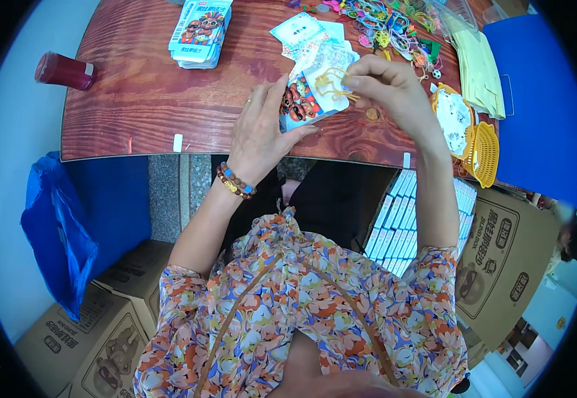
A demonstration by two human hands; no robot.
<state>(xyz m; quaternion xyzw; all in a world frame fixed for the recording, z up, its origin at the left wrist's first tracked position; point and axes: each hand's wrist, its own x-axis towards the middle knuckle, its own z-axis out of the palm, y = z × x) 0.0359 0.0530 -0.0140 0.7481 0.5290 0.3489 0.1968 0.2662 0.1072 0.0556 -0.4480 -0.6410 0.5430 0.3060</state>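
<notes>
My left hand [260, 126] grips a small printed box [297, 103] at the near edge of the wooden table, fingers over its left side and thumb along its lower edge. Cartoon figures show on the box, and a pale flap or card lies at its right side. Between thumb and fingertips of my right hand [394, 89] is a looped yellow cord [330, 81], held just above that pale part. Whether the cord touches it, I cannot tell. Beyond the box lie several loose printed cards [299, 33] and clear packets, partly overlapping.
Colourful cords and trinkets [394, 26] are heaped at the back right. A stack of flattened boxes [199, 33] stands back left, near a dark red cup [66, 71]. Yellow baskets [484, 152] and pale yellow sheets [477, 69] line the right side. Below stands an open carton [500, 259].
</notes>
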